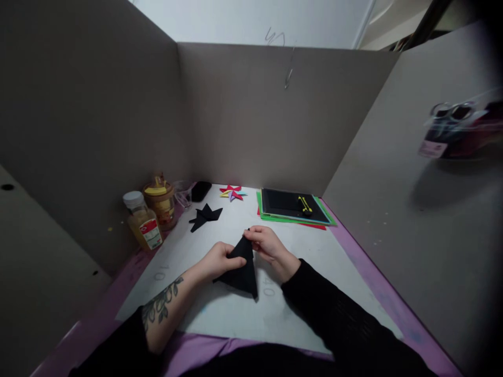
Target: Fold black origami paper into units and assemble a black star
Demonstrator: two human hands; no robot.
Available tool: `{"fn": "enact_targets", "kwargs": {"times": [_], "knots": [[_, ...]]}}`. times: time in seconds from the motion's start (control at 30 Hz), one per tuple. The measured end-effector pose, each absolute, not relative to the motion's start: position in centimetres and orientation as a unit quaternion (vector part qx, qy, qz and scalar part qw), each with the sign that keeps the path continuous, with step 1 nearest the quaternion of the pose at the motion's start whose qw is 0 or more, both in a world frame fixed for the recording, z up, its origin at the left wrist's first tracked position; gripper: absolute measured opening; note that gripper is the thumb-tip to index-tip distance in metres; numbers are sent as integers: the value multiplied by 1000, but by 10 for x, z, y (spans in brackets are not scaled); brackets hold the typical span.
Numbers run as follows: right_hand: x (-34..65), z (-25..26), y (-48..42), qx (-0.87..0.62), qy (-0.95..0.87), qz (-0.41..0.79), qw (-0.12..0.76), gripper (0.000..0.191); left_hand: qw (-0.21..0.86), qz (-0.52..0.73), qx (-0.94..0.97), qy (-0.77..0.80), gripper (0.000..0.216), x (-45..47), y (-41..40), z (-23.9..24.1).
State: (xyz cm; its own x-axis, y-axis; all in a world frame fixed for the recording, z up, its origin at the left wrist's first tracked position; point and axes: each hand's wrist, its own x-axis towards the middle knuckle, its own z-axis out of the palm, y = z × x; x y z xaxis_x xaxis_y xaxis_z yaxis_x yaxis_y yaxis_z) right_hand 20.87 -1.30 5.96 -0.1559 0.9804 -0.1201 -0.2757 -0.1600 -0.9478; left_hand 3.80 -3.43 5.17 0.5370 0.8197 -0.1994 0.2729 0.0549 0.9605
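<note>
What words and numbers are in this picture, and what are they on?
"10": the white sheet, left side.
"40", faint: the same sheet, just right of the black folded paper.
Too small to read: the red-and-green label on the bottle.
Too blurred: the pink label at far right.
The scribble up high: no word I can read.

Both sleeves are plain black. The left sleeve (pixel 121 345) ends near the elbow, baring a forearm with a tattoo (pixel 162 305) in dark ink — a sprig of pointed leaves, some shaded, running lengthwise from the cloth's edge towards the left hand (pixel 223 260). The right sleeve (pixel 330 303) is longer, its cuff close to the right hand (pixel 271 245) — faint pale streaks mark it. More black clothing (pixel 255 361) shows at the worktop's (pixel 338 262) near edge.
</note>
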Motion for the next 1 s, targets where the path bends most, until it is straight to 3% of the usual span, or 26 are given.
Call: {"fn": "enact_targets", "kwargs": {"times": [0.3,0.5,0.73,1.0], "knots": [[229,66,-1,-427,-403,581,564,33,591,198,660,419,42,41,-39,46],[210,64,-19,-410,-518,596,457,33,619,246,613,425,42,38,-35,50],[201,57,-27,-421,-555,580,422,28,461,280,719,438,32,37,-32,53],[197,58,-30,-423,-467,611,480,35,556,200,672,447,35,37,-41,63]]}}
